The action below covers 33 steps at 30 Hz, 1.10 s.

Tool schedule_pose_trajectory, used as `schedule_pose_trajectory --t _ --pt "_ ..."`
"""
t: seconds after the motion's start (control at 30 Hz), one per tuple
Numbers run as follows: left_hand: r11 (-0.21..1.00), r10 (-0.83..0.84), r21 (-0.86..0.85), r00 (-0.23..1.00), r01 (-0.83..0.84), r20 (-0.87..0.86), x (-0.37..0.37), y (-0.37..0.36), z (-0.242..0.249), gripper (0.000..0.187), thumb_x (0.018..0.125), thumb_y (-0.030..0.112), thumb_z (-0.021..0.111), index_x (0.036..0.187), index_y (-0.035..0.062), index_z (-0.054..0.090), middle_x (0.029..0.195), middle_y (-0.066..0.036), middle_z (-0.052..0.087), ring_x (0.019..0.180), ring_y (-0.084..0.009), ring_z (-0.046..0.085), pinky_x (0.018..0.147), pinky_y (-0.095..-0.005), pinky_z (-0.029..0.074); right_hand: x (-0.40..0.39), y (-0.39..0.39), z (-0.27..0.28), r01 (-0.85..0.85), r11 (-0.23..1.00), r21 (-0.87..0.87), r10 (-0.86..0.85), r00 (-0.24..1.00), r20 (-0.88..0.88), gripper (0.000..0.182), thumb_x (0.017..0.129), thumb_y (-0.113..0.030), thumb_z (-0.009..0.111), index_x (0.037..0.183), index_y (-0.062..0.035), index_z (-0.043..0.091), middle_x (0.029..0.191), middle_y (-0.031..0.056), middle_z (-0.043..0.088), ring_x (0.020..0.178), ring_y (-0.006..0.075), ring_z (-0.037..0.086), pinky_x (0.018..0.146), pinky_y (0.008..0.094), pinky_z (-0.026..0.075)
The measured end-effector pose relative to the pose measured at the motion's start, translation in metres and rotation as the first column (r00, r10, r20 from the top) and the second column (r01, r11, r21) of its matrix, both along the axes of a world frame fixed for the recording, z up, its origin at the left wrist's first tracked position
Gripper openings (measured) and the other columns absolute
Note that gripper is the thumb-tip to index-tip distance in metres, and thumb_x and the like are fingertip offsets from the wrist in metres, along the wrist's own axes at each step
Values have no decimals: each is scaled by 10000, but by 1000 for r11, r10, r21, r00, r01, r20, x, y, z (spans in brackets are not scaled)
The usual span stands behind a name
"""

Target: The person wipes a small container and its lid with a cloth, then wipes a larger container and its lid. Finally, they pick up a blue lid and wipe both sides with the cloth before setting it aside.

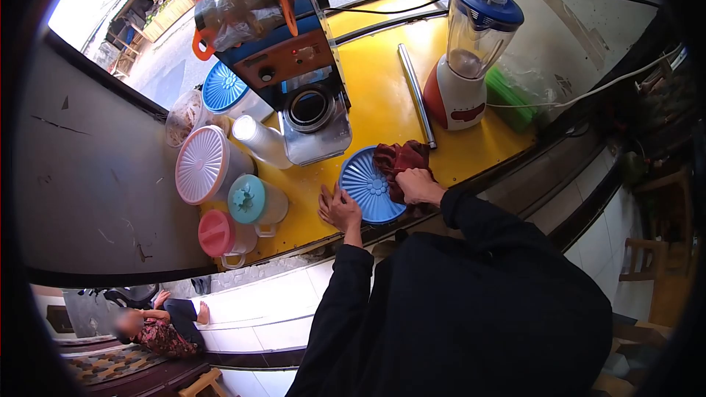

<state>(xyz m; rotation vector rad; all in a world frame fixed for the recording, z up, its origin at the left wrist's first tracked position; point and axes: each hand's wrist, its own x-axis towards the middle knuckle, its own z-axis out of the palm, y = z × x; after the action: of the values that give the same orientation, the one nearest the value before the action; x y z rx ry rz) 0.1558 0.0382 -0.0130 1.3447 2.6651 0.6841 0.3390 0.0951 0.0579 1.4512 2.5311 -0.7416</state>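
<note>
A round blue lid with a ribbed pattern lies near the front edge of the yellow counter. My right hand is closed on a dark red cloth, which covers the lid's right side and hangs past its rim. At the lid's left rim rests my left hand, its fingers apart and holding nothing. Whether a container sits under the lid is hidden.
Left of the lid stand a cup-sealing machine, stacked cups and several lidded containers. A blender and a metal tube are behind. A person sits at lower left.
</note>
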Motion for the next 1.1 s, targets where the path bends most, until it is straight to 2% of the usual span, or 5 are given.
schedule_pose_trajectory --t 0.5,0.7,0.9,0.97,1.1 --pt "999 -31 -15 997 32 64 -8 1 -7 313 828 280 461 1122 220 551 1318 3 352 1195 -265 299 986 -480 174 -30 11 -23 34 978 204 -3 989 -147 180 539 -65 616 707 -7 590 720 193 600 708 329 601 609 395 482" --pt "999 0 -46 998 3 57 -5 2 -4 311 831 275 460 1126 228 548 1321 8 350 1202 -255 298 990 -479 165 -7 -2 -18 -7 1000 9 7 1000 15 221 483 -80 630 684 8 608 693 201 601 685 325 612 598 387 491" --pt "1000 -1 -11 997 2 74 -4 2 0 316 832 276 462 1136 231 536 1319 16 352 1205 -244 301 994 -482 162 -28 6 -33 160 977 139 -130 970 -203 147 546 -77 616 670 -8 581 728 203 596 755 367 591 662 408 480" --pt "1000 17 -13 997 -16 76 -2 2 0 316 831 275 463 1136 232 535 1318 17 353 1205 -241 301 993 -483 163 -35 20 -32 369 928 -40 -369 905 -211 147 582 -113 612 697 -26 584 744 180 599 748 328 594 659 389 477" --pt "999 28 -26 998 -26 62 -4 3 0 313 830 272 465 1131 234 538 1316 19 355 1207 -237 301 993 -484 165 -15 53 -38 280 894 -349 -413 816 -404 210 551 -181 696 633 -21 588 605 78 590 609 194 589 577 306 456"
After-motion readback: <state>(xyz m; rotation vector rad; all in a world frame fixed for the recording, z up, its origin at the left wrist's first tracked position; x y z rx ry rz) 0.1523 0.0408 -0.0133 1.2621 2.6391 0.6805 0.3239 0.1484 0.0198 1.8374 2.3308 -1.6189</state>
